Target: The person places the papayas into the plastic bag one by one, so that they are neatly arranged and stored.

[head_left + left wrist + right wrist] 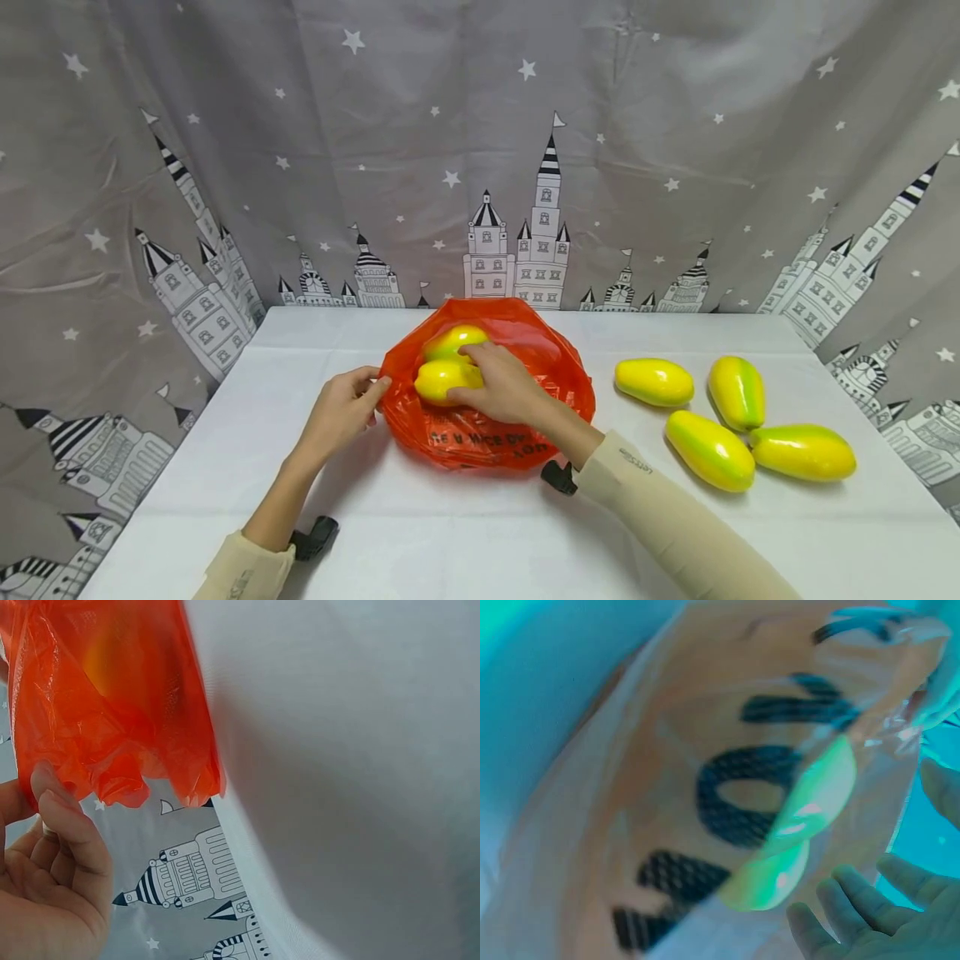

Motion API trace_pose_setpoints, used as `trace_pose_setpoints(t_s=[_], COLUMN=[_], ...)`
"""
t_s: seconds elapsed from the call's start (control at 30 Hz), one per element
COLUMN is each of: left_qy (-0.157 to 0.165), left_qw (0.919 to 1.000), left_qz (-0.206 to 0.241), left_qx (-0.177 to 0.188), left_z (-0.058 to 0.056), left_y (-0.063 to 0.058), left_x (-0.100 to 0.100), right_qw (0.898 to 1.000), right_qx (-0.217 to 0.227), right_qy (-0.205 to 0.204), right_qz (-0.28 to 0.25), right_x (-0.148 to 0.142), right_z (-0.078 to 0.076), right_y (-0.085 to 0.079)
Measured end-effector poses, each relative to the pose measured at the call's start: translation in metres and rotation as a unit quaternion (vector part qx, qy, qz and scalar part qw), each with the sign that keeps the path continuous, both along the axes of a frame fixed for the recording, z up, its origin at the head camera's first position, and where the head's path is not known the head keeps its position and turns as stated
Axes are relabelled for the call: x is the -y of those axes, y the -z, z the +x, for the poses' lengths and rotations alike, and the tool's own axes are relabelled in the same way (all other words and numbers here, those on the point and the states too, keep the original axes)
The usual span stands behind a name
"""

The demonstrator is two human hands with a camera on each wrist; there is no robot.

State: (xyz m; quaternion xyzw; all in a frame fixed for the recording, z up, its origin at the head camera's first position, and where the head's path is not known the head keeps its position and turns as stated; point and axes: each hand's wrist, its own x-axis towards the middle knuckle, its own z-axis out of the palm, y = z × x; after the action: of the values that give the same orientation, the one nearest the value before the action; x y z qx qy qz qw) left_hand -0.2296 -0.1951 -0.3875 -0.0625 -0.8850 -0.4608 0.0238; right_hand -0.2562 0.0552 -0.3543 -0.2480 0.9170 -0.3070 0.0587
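Observation:
A red plastic bag (pixel 495 446) with dark lettering lies with its mouth spread on the white table. My left hand (pixel 348 412) pinches its left rim between thumb and forefinger; the left wrist view shows the red film (pixel 112 742) at those fingertips. Two glossy yellow-green papayas lie inside, a nearer papaya (pixel 438 383) and a farther papaya (pixel 450 340). Over the nearer one is my right hand (pixel 502 379), thumb and fingers spread about its right end. In the right wrist view that hand (pixel 885 915) has its fingers extended and apart from the fruit.
Several more papayas lie on the table right of the bag, among them one papaya (pixel 654 382) nearest it and another papaya (pixel 802 452) farthest right. A grey curtain (pixel 405 100) printed with castles and stars hangs behind the white table (pixel 465 542).

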Motion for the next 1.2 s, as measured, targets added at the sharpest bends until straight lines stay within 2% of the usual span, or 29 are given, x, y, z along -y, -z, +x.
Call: trace_pose_setpoints(t_s=[0.17, 0.57, 0.77, 1.2], left_qy=[0.002, 0.001, 0.000, -0.004], left_qw=[1.0000, 0.9999, 0.9999, 0.9999], left_qz=[-0.001, -0.013, -0.013, -0.012], left_qx=[0.003, -0.001, 0.001, 0.008], left_z=[-0.001, 0.000, 0.000, -0.001], left_y=[0.002, 0.000, 0.001, 0.000], left_x=[-0.001, 0.000, 0.000, -0.002], right_qw=[1.000, 0.999, 0.998, 0.999], right_qx=[-0.005, -0.025, -0.018, -0.025], right_qy=[-0.016, -0.034, -0.046, -0.027], right_qz=[-0.019, -0.026, -0.026, -0.037], right_x=[-0.011, -0.042, -0.056, -0.078], right_z=[0.012, 0.034, 0.046, 0.066], right_y=[-0.005, -0.007, -0.011, -0.014])
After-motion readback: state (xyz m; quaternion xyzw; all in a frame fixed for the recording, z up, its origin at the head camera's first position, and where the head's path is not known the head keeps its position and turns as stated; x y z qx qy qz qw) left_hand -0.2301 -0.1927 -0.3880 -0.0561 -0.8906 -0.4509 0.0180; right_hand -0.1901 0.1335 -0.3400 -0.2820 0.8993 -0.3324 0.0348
